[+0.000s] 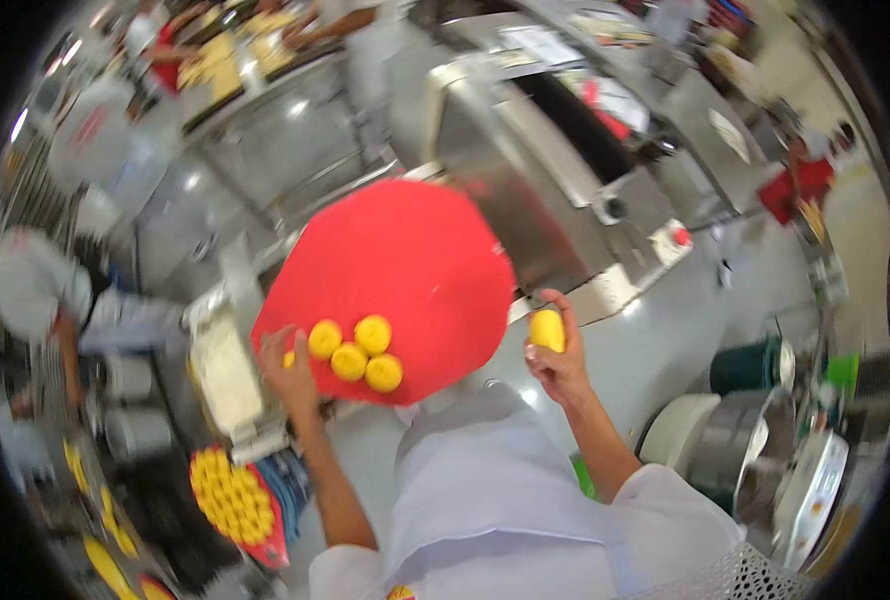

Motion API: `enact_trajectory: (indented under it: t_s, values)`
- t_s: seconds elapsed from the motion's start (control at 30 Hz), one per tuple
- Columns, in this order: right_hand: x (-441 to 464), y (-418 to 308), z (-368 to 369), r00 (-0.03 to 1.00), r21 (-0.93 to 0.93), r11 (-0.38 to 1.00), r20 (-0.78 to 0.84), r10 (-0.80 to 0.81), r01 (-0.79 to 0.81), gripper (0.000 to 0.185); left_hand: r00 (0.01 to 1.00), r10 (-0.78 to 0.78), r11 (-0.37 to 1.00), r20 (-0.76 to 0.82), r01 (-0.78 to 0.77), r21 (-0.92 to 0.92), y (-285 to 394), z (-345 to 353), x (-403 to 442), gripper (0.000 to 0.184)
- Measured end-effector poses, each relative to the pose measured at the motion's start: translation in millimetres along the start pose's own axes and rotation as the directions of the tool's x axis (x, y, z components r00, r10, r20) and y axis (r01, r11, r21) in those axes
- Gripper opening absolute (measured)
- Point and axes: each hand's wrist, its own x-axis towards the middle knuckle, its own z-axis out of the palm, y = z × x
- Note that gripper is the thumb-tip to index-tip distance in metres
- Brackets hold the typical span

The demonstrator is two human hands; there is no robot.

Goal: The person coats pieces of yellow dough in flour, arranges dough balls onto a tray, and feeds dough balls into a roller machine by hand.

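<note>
In front of me is a large red board (395,270) with a roughly round outline. Several small yellow dough rounds (373,334) are grouped on its near left part, some with a dimple on top. My left hand (290,375) is at the board's left edge, fingers curled about another yellow dough round (288,358), mostly hidden by the fingers. Off the board's right side, my right hand (562,365) is raised and closed around a yellow dough piece (547,330), which shows between thumb and fingers.
A steel machine (525,180) stands beyond the board. Left of me are a pale rectangular tub (227,370) and a red tray (270,550) packed with yellow rounds. Steel bowls (745,450) stand at right. Co-workers (40,285) are at left and at tables farther back.
</note>
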Motion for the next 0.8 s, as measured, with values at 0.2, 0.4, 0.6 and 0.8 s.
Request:
enact_trajectory:
  t_s: [0.2, 0.4, 0.6, 0.8]
  values:
    - [94.0, -121.8, -19.8, 0.896, -0.299, 0.849, 0.056, -0.441, 0.436, 0.049, 0.711, -0.009, 0.966, 0.703, -0.175, 0.189, -25.2, -5.4, 38.4, 0.064]
    - [221.3, -241.9, -16.8, 0.433, -0.667, 0.292, 0.051, -0.9, 0.686, 0.042, 0.834, -0.064, 0.957, 0.547, -0.104, 0.271, 1.0, 1.2, 43.8, 0.054]
    - [315.7, -165.4, -56.1, 0.694, -0.851, 0.205, 0.231, -0.682, 0.484, 0.047, 0.95, -0.021, 0.991, 0.311, 0.061, -0.12, 103.0, 14.2, 50.2, 0.036]
    - [168.2, -142.3, 22.3, 0.579, -0.497, 0.319, 0.559, -0.594, 0.807, 0.052, 0.909, 0.04, 0.738, 0.415, 0.253, -0.625, 285.1, 154.8, 16.3, 0.038]
